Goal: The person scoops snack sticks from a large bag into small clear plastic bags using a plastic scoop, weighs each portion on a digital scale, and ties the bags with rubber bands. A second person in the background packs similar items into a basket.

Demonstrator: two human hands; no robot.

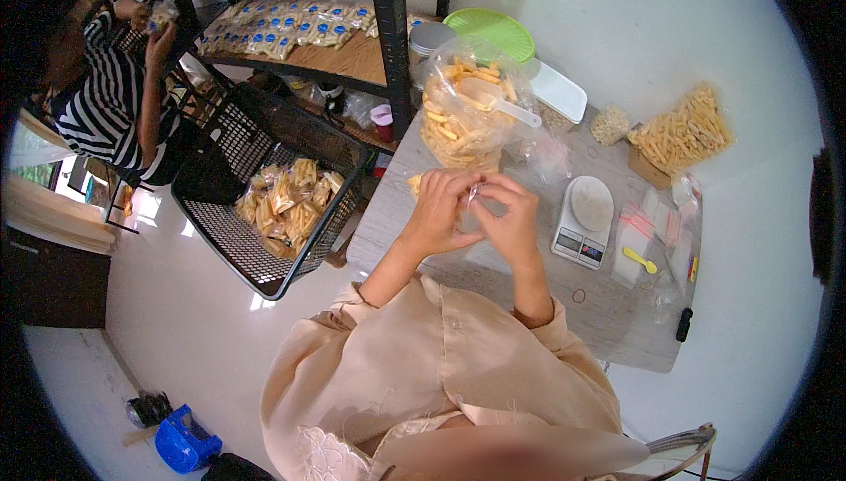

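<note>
A small clear plastic bag is held between my two hands above the grey wood-grain table. My left hand grips its left side, and the fingers of my right hand pinch it near the top. Whether anything is inside the bag cannot be told. Just beyond my hands stands a large clear bag of stick-shaped snacks, with a clear plastic scoop lying on top. Right of my hands is a white digital kitchen scale with a round platform.
A black plastic basket holding packed snacks stands left of the table. Zip bags and a yellow spoon lie right. Behind are a green plate, a snack bag and shelved packets. Another person holds a packet.
</note>
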